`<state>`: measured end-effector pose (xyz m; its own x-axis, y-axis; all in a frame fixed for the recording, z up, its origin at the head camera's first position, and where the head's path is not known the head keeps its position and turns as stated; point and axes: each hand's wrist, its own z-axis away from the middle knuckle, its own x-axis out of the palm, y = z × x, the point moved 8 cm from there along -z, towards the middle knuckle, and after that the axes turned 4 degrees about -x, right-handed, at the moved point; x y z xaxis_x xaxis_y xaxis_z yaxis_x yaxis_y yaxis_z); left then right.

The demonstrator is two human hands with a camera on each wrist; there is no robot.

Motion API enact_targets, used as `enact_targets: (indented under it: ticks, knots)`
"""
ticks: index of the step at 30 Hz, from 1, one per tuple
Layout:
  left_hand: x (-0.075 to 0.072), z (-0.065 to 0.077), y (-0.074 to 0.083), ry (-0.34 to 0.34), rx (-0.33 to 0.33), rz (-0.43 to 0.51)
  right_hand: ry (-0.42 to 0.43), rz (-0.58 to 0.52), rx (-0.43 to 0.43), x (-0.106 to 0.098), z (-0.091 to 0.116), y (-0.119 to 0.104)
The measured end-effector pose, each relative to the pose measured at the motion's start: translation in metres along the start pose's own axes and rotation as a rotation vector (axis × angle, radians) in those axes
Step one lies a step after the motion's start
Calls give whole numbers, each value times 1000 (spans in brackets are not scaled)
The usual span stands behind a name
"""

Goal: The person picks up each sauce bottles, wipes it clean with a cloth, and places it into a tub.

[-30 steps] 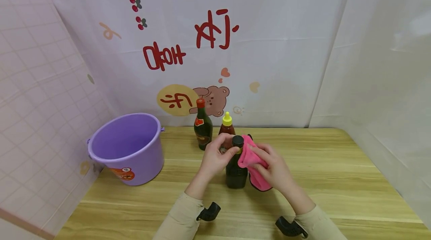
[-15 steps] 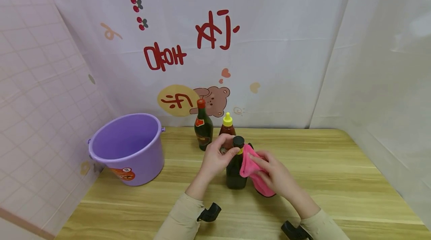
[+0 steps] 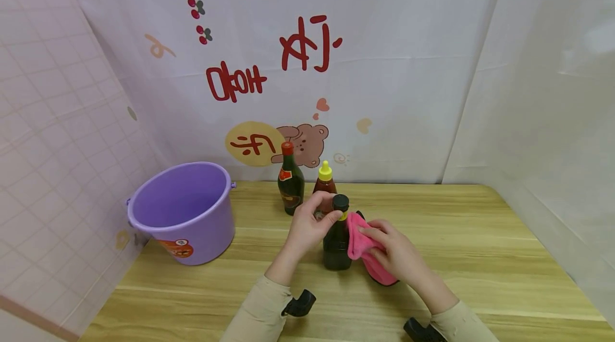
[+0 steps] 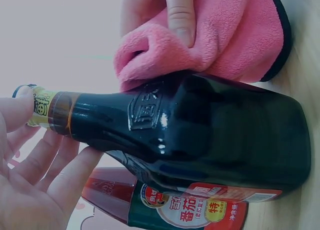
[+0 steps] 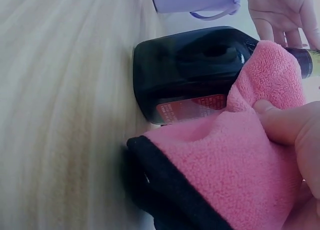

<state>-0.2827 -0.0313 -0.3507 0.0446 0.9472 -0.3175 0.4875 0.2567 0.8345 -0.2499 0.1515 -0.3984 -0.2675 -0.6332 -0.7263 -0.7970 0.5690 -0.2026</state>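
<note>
A dark glass sauce bottle [image 3: 337, 248] with a black cap and a yellow neck band stands upright on the wooden table. My left hand [image 3: 309, 224] pinches its neck just under the cap, thumb on the near side. In my right hand [image 3: 399, 251] is a bunched pink cloth [image 3: 361, 238] with a black edge, gripped between thumb and fingers. The left wrist view shows the cloth [image 4: 165, 52] against the bottle's shoulder [image 4: 145, 107]. Behind the bottle stands a ketchup bottle [image 3: 325, 182] with a yellow nozzle cap, partly hidden by my left hand.
A green bottle [image 3: 291, 187] with a red cap stands behind and left of my left hand. The purple bucket [image 3: 206, 235] occupies the table's left side. A printed white curtain [image 3: 399, 91] hangs along the table's back edge [image 3: 413, 184].
The right hand and the pink cloth have slid down the bottle's right side, from near the cap to its shoulder. The left hand keeps its hold on the neck.
</note>
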Motion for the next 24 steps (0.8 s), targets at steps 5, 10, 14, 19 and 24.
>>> enact_targets:
  ticks: [5,10,14,19,24]
  knots:
    - [0,0,0,-3,-1,-6,2,17,11,0,2,1]
    - [-1,2,10,-6,-20,8,0,37,11,-1,2,-1]
    - [-5,5,32,-11,-30,4,-15,56,16,-1,2,-2]
    - [-7,6,38,-12,-26,1,-29,79,21,0,3,-1]
    - [-7,7,37,-12,-32,4,-51,93,35,2,5,-1]
